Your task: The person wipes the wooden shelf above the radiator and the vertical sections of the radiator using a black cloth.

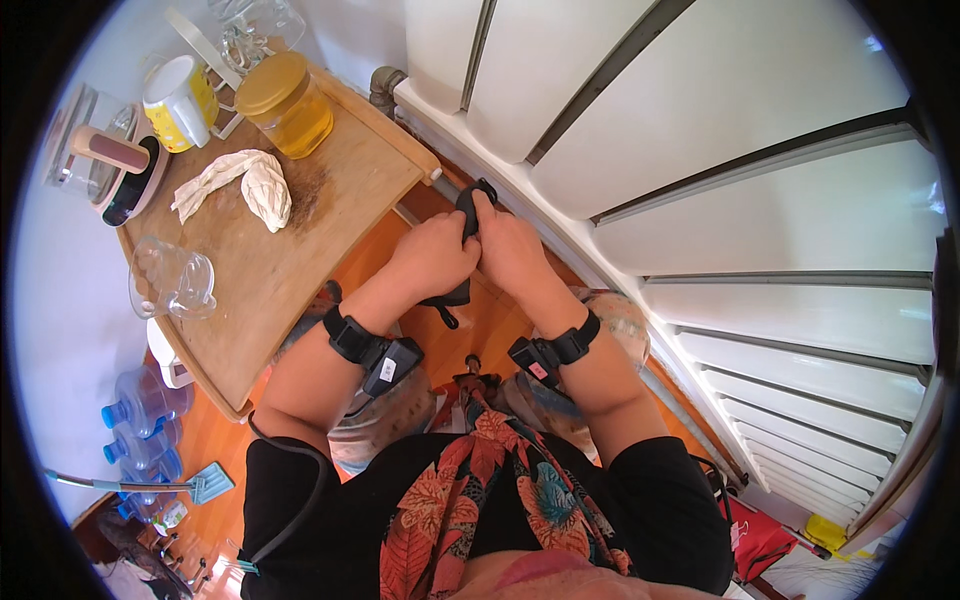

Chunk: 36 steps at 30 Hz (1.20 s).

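Observation:
My left hand [435, 255] and my right hand [514, 251] meet in front of me, between the wooden table and the radiator. Both grip a black cloth item [468, 204]. One end of it sticks up past my fingers, and a lower part with a small loop hangs below my left hand. The rest of the cloth is hidden by my hands, so its exact kind cannot be told. Each forearm carries a black strap with a small device: the left device [391, 366] and the right device [536, 364].
On the wooden table [300, 300] are a clear glass pitcher [176, 281], a crumpled white cloth [262, 187], a lidded jar of yellow liquid [289, 112], a yellow mug [180, 105] and an electric kettle [112, 154]. A white radiator [720, 150] runs along my right. Blue water bottles [146, 397] lie left.

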Motion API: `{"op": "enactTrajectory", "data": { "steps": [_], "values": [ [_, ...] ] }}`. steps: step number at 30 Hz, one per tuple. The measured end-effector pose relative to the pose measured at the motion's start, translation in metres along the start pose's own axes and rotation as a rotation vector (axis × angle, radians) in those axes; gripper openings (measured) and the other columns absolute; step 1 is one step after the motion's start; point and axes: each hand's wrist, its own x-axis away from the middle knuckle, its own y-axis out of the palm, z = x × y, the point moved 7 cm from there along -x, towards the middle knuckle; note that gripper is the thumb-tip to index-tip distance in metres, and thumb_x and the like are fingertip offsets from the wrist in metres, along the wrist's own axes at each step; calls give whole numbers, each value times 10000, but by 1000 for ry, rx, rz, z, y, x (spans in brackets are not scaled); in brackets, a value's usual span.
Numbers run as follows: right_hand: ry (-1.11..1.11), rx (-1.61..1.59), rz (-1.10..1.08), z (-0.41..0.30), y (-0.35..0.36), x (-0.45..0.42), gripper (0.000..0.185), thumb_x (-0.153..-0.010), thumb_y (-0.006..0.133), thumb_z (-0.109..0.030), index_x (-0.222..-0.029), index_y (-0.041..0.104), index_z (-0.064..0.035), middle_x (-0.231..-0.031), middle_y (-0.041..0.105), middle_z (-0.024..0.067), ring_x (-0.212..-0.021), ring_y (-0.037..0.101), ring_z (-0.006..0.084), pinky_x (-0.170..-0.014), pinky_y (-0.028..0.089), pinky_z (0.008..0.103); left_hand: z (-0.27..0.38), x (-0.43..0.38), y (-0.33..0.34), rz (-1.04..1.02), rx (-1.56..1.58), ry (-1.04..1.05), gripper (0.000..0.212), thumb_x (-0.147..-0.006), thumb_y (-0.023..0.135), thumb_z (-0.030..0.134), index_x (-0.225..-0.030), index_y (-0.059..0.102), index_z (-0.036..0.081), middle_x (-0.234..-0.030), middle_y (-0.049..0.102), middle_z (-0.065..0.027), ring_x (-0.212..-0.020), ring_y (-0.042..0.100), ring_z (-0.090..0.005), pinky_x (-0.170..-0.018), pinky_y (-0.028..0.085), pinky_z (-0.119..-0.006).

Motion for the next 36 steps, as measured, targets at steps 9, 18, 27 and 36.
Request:
{"op": "enactTrajectory", "data": {
  "steps": [9,18,27,36],
  "values": [
    [44,78,252,11,-20,-5,650,-774,581,-91,-1351,310,34,-1007,601,213,-918,595,353,-748,499,420,4,-16,5,186,139,76,264,-853,501,200,-933,517,-51,-978,566,-280,-916,553,-435,-802,440,-479],
    [169,60,73,27,-4,-21,768,-760,594,-131,-1445,248,-140,-717,636,193,-707,629,367,-660,499,442,0,-21,10,145,189,-21,307,-892,466,210,-1035,519,-56,-1039,552,-293,-945,542,-459,-849,440,-485],
    [166,181,53,7,6,-81,770,-769,568,-133,-1433,194,-18,-771,651,218,-716,643,364,-616,501,436,-46,-35,11,445,696,-133,483,-952,403,264,-1312,367,-57,-1309,408,-273,-1200,421,-390,-1009,343,-393],
    [303,55,76,-6,10,-113,749,-799,543,-208,-1331,186,182,-845,654,256,-786,653,372,-671,517,422,-79,-42,48,273,1385,-317,629,-937,377,555,-1299,349,42,-1163,475,-89,-1033,469,-184,-837,403,-302]
  ]
}}
